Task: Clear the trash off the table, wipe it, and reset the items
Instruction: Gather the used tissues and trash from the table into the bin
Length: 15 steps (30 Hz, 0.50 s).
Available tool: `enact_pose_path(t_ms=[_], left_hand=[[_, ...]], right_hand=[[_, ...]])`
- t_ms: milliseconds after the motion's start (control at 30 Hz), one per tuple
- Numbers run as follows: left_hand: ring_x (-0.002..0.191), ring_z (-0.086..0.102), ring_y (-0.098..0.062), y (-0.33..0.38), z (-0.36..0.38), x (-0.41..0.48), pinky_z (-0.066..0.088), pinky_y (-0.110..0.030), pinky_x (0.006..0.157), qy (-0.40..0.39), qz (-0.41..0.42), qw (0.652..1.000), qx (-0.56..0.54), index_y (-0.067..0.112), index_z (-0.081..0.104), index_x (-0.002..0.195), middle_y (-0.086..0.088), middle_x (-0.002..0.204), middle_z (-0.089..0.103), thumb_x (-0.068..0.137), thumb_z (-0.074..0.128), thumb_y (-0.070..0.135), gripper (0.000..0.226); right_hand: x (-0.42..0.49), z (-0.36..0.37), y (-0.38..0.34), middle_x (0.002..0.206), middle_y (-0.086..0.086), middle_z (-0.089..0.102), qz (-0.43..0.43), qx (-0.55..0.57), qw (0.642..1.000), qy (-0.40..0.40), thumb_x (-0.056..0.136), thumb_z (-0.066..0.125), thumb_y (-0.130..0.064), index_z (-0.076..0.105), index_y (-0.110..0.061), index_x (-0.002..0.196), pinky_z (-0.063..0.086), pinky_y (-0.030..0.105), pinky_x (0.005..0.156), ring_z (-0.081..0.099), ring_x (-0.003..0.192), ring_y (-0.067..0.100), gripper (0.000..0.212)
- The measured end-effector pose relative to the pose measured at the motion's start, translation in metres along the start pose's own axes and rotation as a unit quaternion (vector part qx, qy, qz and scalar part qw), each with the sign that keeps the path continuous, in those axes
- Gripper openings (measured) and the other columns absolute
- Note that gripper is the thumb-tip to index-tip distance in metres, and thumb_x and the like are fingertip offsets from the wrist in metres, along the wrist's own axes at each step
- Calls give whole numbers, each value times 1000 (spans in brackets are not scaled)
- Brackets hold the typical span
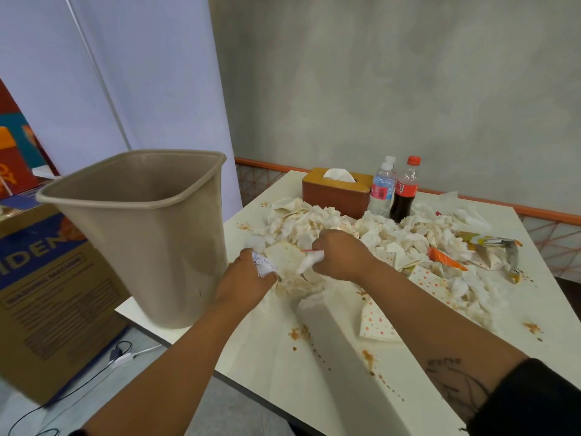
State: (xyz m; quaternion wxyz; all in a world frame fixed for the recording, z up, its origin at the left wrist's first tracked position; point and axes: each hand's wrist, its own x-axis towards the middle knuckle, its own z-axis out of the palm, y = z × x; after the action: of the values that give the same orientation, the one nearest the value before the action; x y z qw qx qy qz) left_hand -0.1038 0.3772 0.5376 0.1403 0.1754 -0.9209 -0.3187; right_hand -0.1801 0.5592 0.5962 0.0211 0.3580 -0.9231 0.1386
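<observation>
A heap of soiled white tissues (pixel 317 221) and dotted wrappers (pixel 375 322) covers the far half of the white table (pixel 283 366). My left hand (pixel 243 276) grips a crumpled white paper ball (pixel 262 265) near the table's left side. My right hand (pixel 341 256) holds a twisted white tissue (pixel 311 261) just above a stained paper wrapper (pixel 292 262). A beige waste bin (pixel 147 234) stands on the table's left corner, right beside my left hand. Brown sauce stains (pixel 298 333) spot the tabletop.
A brown tissue box (pixel 336 193), a water bottle (pixel 380 191) and a cola bottle (pixel 405 191) stand at the table's back. An orange sachet (pixel 445 258) and foil wrappers (pixel 490 242) lie at the right. A cardboard box (pixel 47 287) sits on the floor at left.
</observation>
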Motion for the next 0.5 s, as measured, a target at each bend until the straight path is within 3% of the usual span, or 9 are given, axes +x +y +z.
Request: enact_pose_path(t_ms=[67, 133, 233, 300, 367, 433, 500], left_hand=[[99, 59, -22, -2, 0, 4, 45, -28, 78, -2, -17, 1000, -1, 13, 49, 115, 0, 107, 61, 79, 61, 33, 43], [92, 61, -20, -7, 0, 5, 49, -28, 76, -10, -22, 1000, 2, 14, 54, 104, 2, 98, 62, 75, 60, 36, 36], [84, 61, -17, -14, 0, 4, 48, -26, 70, -23, 5, 1000, 1, 14, 57, 89, 5, 86, 62, 70, 59, 37, 30], [71, 55, -7, -16, 0, 1, 41, -19, 60, -56, 46, 997, -16, 17, 54, 75, 10, 73, 57, 73, 62, 28, 14], [56, 44, -2, -17, 1, -1, 35, -22, 52, -124, 117, 985, -20, 17, 49, 57, 11, 55, 47, 72, 58, 22, 18], [52, 45, -1, -23, 4, 0, 36, -25, 52, -159, 137, 977, -21, 14, 54, 54, 12, 51, 48, 69, 57, 19, 17], [56, 53, -2, -31, 8, 2, 40, -19, 54, -164, 130, 978, -20, 18, 62, 58, 12, 54, 56, 69, 63, 19, 11]], right_hand=[[6, -1, -4, 77, 2, 47, 3, 60, 997, 45, 77, 63, -9, 69, -3, 89, 34, 25, 60, 49, 79, 21, 15], [12, 0, -8, 89, 12, 57, 19, 100, 992, 71, 76, 60, -1, 66, 0, 85, 40, 28, 63, 53, 81, 25, 11], [16, 7, -13, 83, 9, 58, 29, 111, 991, 71, 77, 52, 1, 49, -17, 77, 41, 32, 62, 55, 79, 29, 18], [19, 16, -14, 90, 7, 61, 30, 87, 995, 29, 80, 50, -3, 52, -19, 96, 42, 33, 65, 58, 85, 29, 23], [21, 28, -15, 110, 4, 60, 43, 58, 997, -31, 83, 53, -12, 50, -21, 121, 42, 29, 71, 59, 100, 27, 40], [23, 41, -16, 123, 5, 54, 51, 13, 995, -81, 85, 55, -22, 43, -22, 134, 42, 30, 78, 57, 109, 26, 51], [25, 54, -17, 127, 8, 49, 49, -36, 992, -114, 86, 56, -26, 37, -22, 140, 45, 34, 83, 54, 113, 28, 57]])
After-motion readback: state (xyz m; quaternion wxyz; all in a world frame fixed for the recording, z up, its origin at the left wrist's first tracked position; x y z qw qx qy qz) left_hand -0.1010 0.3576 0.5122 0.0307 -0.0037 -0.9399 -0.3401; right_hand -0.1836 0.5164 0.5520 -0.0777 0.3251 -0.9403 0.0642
